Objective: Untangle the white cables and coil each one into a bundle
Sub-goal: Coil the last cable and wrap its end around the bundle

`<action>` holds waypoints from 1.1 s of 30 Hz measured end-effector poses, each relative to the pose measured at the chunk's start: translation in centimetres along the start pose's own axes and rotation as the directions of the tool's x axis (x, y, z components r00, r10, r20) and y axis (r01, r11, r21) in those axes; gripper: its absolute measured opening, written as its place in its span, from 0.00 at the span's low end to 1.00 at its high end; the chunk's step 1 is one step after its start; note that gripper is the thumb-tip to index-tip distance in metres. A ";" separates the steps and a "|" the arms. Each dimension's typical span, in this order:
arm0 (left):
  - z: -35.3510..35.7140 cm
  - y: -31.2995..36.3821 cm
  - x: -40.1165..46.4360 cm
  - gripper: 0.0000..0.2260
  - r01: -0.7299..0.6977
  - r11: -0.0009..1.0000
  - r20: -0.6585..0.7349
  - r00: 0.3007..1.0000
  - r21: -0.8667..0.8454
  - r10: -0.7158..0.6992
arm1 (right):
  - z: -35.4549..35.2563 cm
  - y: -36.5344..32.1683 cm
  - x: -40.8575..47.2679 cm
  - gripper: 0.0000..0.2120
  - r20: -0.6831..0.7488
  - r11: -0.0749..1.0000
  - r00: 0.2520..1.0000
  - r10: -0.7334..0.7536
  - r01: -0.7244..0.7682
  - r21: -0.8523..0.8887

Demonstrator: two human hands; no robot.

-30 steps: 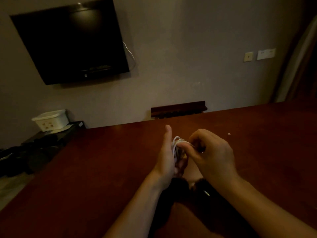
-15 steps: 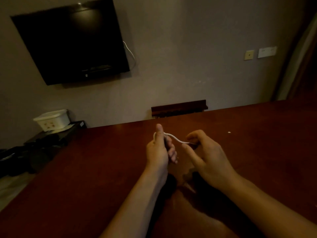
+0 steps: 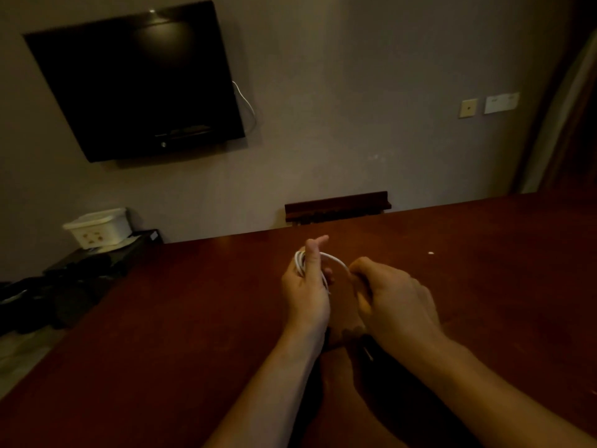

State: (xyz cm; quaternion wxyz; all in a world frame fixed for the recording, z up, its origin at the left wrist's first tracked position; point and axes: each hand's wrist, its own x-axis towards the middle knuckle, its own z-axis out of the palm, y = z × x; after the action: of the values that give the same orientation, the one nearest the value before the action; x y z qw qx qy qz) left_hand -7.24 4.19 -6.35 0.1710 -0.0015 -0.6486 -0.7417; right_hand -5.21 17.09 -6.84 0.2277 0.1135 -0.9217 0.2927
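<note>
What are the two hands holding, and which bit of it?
A white cable. The left hand grips the coiled loops, thumb pressed over them. The right hand pinches the loose strand arching out from the coil.

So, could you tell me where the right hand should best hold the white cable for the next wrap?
Probably on the free arc of the cable, close to the left hand, pinched from the right: that span curves clear of the loops.

We hold both bare forearms forward, hands close together. Our left hand [image 3: 307, 282] stands thumb-up, fingers curled round loops of thin white cable [image 3: 336, 262]. Our right hand [image 3: 392, 302], knuckles up, pinches the cable's free strand.
</note>
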 end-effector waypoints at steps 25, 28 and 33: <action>-1.4 0.1 1.9 0.22 -0.056 0.994 0.004 0.998 0.091 0.056 | -0.5 -1.4 0.7 0.07 0.427 0.636 0.850 0.309 -0.519 0.571; -1.5 -0.6 1.6 0.25 -0.097 0.972 0.089 0.993 0.213 0.079 | -1.5 -1.3 1.0 0.13 0.598 0.335 0.755 0.269 -0.656 0.676; -1.6 -0.5 1.7 0.28 0.032 0.995 0.120 0.992 0.097 -0.044 | -2.0 -0.3 1.0 0.15 0.608 0.208 0.789 0.084 -0.611 0.764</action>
State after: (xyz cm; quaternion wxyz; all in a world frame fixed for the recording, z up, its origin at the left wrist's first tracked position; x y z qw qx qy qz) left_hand -8.64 2.23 -6.71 0.1166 -0.0263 -0.6923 -0.7117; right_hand -5.28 17.90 -4.77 -0.1732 0.0680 -0.5924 0.7839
